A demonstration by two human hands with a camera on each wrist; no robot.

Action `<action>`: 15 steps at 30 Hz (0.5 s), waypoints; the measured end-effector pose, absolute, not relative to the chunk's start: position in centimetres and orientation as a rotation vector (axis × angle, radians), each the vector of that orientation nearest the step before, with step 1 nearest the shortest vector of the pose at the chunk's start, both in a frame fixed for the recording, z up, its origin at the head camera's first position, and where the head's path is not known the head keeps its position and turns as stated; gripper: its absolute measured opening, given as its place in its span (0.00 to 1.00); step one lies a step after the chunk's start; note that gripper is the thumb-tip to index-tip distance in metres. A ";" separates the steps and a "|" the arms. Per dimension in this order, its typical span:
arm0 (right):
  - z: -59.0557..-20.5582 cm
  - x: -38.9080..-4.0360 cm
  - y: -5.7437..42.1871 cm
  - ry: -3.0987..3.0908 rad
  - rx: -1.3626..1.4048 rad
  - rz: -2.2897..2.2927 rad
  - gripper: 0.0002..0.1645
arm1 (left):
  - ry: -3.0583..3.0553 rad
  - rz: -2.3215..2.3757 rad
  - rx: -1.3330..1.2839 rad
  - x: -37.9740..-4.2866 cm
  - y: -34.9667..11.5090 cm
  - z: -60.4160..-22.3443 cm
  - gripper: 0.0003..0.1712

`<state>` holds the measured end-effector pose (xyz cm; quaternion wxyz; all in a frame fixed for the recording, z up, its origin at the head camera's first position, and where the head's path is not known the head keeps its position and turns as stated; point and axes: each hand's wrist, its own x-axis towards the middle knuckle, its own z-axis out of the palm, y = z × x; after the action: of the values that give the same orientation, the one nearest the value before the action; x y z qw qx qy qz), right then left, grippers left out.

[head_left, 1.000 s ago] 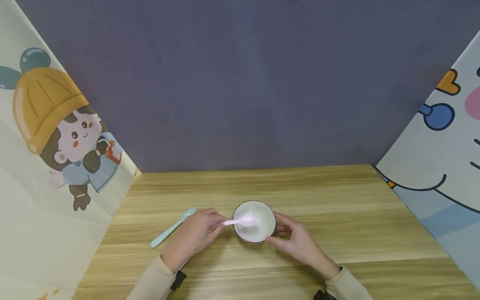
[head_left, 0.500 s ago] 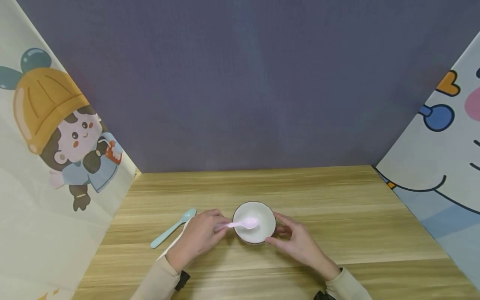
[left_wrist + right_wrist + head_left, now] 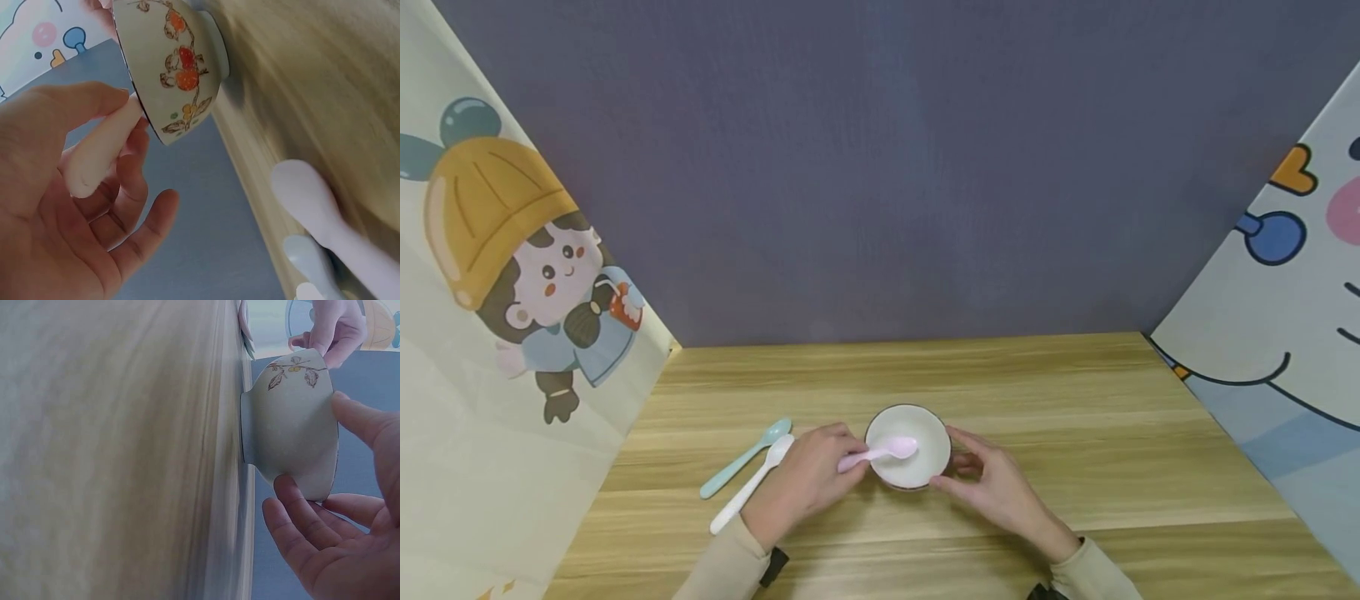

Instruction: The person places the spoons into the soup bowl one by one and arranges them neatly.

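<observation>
Under the white bowl (image 3: 928, 468), a wood-grained table (image 3: 1075, 417). Upright, dark-rimmed, with fruit painted outside. Right of the bowl, the right hand (image 3: 988, 482), thumb and fingers gripping its side. Left of the bowl, the left hand (image 3: 816, 468), pinching a pink spoon (image 3: 880, 454), head at the bowl's opening. Farther left of the bowl, a white spoon (image 3: 747, 491), then a pale-blue spoon (image 3: 737, 466).
</observation>
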<state>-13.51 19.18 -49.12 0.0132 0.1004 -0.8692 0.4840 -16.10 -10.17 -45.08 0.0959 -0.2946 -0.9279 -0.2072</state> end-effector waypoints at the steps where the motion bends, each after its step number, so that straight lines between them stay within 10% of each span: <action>1: -49.1 -13.5 19.2 -2.708 0.309 1.509 0.50 | -2.749 -0.616 -0.867 -16.1 -10.1 -45.1 0.10; 15: -49.1 -13.5 19.1 -2.702 0.302 1.528 0.50 | -2.724 -0.612 -0.807 -15.5 -9.1 -45.8 0.10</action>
<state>-13.49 19.08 -49.07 0.0114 0.0968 -0.8663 0.4899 -15.52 -9.15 -45.76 0.1174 -0.2758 -0.9308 -0.2092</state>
